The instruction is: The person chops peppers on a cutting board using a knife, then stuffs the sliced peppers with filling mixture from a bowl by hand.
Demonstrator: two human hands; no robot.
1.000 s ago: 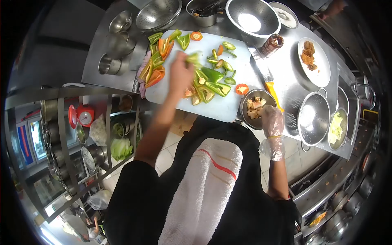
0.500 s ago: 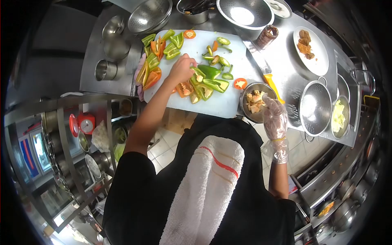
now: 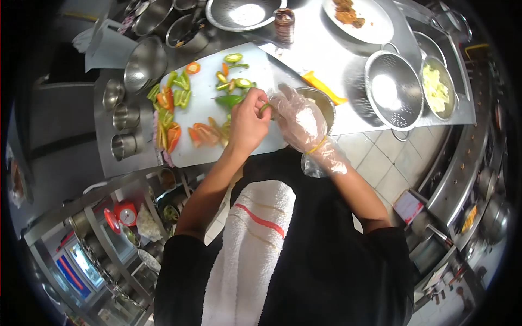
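My left hand (image 3: 250, 122) is bare and closed in a pinch on a piece of green pepper (image 3: 265, 107), held above the right part of a white cutting board (image 3: 201, 111). My right hand (image 3: 302, 117), in a clear plastic glove with a yellow band at the wrist, meets it there. Its fingers are bent together against the pepper piece, and their tips are hard to make out. Behind the glove a metal bowl (image 3: 327, 108) is partly covered. Orange pepper pieces (image 3: 205, 134) and a green pepper (image 3: 228, 101) lie left of my left hand.
Cut green and orange peppers (image 3: 167, 111) line the board's left edge. A yellow-handled knife (image 3: 323, 87) lies beyond the bowl. Further right stand a colander (image 3: 375, 103) and a bowl of shredded greens (image 3: 435, 89). A jar (image 3: 284, 26) and a plate (image 3: 378, 27) sit at the back.
My left hand has lifted a green pepper piece from the board. My right hand has left the bowl's inside and moved left to meet it. The view has turned and shifted.
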